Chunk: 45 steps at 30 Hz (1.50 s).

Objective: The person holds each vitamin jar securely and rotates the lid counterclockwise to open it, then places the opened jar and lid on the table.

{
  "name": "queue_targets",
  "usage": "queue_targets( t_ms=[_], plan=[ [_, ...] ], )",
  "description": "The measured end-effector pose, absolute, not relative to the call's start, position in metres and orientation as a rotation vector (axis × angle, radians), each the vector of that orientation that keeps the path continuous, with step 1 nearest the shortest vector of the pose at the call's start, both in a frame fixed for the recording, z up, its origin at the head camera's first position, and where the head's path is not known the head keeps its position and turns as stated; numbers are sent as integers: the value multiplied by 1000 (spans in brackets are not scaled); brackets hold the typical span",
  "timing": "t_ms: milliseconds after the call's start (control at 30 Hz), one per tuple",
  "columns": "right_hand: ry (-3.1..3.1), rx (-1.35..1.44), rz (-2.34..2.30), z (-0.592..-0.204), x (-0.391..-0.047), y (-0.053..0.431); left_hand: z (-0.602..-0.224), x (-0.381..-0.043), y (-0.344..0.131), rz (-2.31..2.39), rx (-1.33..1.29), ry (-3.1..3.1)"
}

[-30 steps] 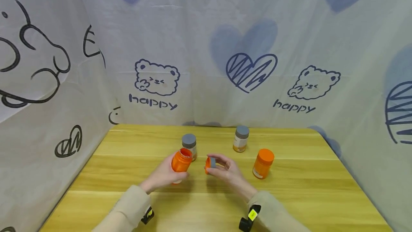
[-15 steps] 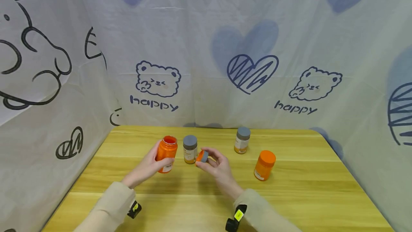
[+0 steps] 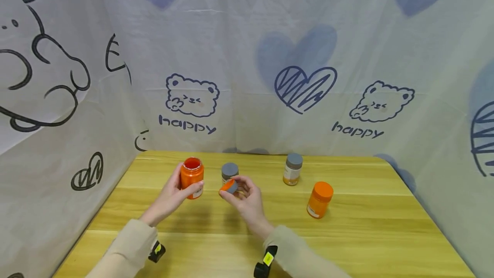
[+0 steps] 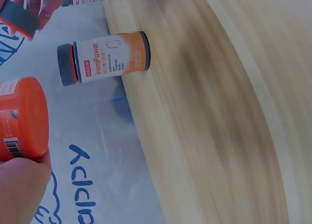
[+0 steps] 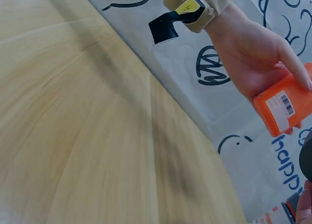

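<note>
My left hand (image 3: 170, 196) grips an uncapped orange bottle (image 3: 191, 178) above the table, its mouth facing up and its barcode label showing in the right wrist view. Close to its right, my right hand (image 3: 248, 203) pinches a grey lid (image 3: 230, 186) with an orange inside, held tilted and apart from the bottle. Behind that lid stands a grey-capped bottle (image 3: 230, 170), partly hidden by it in the head view. The left wrist view shows this bottle's ImmPower label (image 4: 105, 58) and the underside of the orange bottle (image 4: 33, 118).
Another grey-capped bottle (image 3: 293, 169) stands toward the back right of the wooden table (image 3: 366, 226). Nearer and further right is an orange bottle with an orange cap (image 3: 320, 200). A printed cloth (image 3: 247, 110) hangs behind the table and along its sides.
My left hand has carried the open orange bottle left and upward, turning it more upright. My right hand has moved left with the lid, whose orange inside now tips upward.
</note>
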State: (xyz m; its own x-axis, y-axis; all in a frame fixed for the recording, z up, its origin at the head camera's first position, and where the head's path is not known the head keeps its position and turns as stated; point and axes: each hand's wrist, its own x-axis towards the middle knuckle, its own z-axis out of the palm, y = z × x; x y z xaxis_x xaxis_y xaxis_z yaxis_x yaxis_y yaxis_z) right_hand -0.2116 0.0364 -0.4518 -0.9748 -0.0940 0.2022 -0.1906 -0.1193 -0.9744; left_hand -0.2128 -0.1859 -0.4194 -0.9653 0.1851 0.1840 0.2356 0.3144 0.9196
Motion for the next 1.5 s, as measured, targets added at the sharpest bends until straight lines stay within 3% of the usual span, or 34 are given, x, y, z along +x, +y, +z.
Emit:
queue_targets(
  t_ms=[567,1167,1500],
  plan=[
    [-2095,216,2264,-474,-218,19,-436,-212,-208,-1597,-276,-2574],
    [-2464,296,1943,-481,-228,16,-453,-223,-209,-1362,-246,-2728],
    [-2597,198,1852,-486,-234,14,-456,-220,-209,-1400,-219,-2790]
  ],
)
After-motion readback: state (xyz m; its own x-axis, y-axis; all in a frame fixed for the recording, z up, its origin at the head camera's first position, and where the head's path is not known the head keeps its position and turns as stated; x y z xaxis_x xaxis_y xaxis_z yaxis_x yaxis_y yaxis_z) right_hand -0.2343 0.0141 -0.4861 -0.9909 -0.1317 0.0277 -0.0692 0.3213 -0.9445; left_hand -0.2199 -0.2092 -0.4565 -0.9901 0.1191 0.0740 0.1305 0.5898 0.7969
